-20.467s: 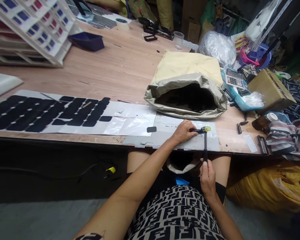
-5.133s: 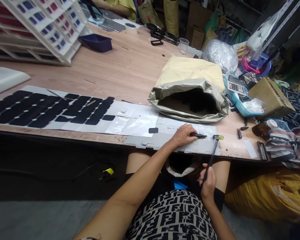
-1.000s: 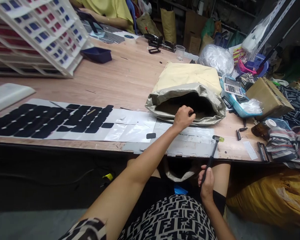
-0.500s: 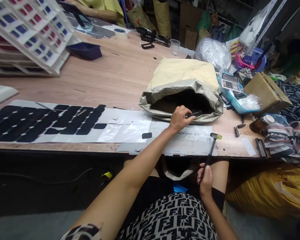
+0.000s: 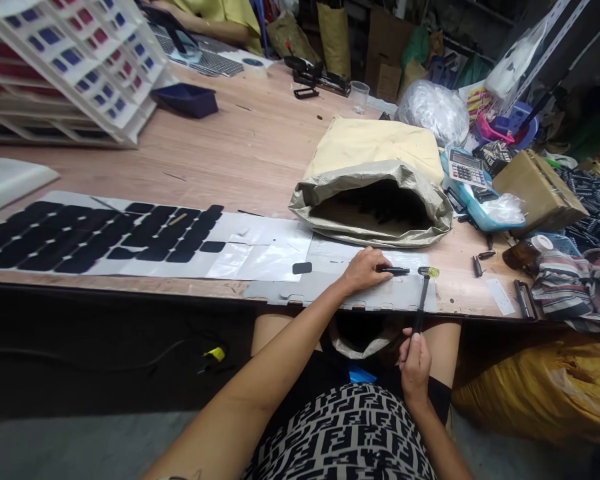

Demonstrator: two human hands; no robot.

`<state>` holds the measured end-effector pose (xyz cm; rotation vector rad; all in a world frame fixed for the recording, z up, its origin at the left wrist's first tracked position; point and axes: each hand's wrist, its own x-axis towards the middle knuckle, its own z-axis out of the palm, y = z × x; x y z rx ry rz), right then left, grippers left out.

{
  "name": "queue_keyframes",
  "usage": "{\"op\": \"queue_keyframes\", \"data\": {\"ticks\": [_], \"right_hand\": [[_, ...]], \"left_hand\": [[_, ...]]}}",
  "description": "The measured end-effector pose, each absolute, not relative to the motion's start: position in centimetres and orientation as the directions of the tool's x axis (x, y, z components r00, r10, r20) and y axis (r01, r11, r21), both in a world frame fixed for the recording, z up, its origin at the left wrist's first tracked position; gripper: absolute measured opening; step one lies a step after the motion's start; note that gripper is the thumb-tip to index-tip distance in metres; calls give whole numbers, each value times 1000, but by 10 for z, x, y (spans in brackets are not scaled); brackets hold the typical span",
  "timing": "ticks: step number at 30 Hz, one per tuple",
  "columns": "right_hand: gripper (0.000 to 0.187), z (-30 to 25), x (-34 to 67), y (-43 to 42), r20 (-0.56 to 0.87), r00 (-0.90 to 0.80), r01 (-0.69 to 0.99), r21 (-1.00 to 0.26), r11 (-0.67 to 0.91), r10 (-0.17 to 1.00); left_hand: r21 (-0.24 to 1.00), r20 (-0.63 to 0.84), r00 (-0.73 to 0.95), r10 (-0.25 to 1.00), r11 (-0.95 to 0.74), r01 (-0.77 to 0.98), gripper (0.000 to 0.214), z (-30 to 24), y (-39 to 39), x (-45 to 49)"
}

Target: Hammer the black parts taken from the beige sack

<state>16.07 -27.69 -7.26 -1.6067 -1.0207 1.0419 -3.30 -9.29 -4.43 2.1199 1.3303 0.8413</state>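
Note:
My left hand [image 5: 366, 270] is closed on one end of a slim black pen-like piece [image 5: 396, 271], held low over the grey sheet [image 5: 330, 292] at the table's front. My right hand [image 5: 416, 360] grips the dark handle of a small hammer [image 5: 422, 303]. The hammer's yellow-tipped head [image 5: 429, 272] is close to the free end of the black piece, with a small gap between them. Just behind my left hand lies a cream sack [image 5: 375, 143], its mouth facing me and dark pieces dimly visible inside.
Black rounded patches [image 5: 80, 233] cover a white sheet at left. A white plastic rack [image 5: 80, 73] and a dark blue tray [image 5: 187, 100] stand behind. To the right are a calculator [image 5: 465, 167], a cardboard box [image 5: 540, 190], a jar [image 5: 527, 252] and a striped cloth [image 5: 565, 283].
My left hand has come out from the sack's mouth toward me, bringing the black piece down over the grey sheet near the hammer head. The hammer stays in my right hand.

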Motion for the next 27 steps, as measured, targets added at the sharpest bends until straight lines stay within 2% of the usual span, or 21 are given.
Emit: {"op": "queue_keyframes", "data": {"ticks": [7,17,21,27], "right_hand": [[50,-61,156,-279,-135,196,258,-948,-184,971],[54,-54,149,-275,-114,143,379,-911,-161,983],[52,-53,147,-276,-107,109,369,-919,-140,988],[53,-56,147,-275,-203,159,230,-944,-237,966]], "left_hand": [[733,193,304,933,-343,587,16,-41,-95,-32],[721,181,304,935,-336,605,20,-39,-94,-31],[715,183,298,937,-335,614,19,-41,-93,-31],[730,195,294,936,-339,593,19,-42,-93,-31]]}}
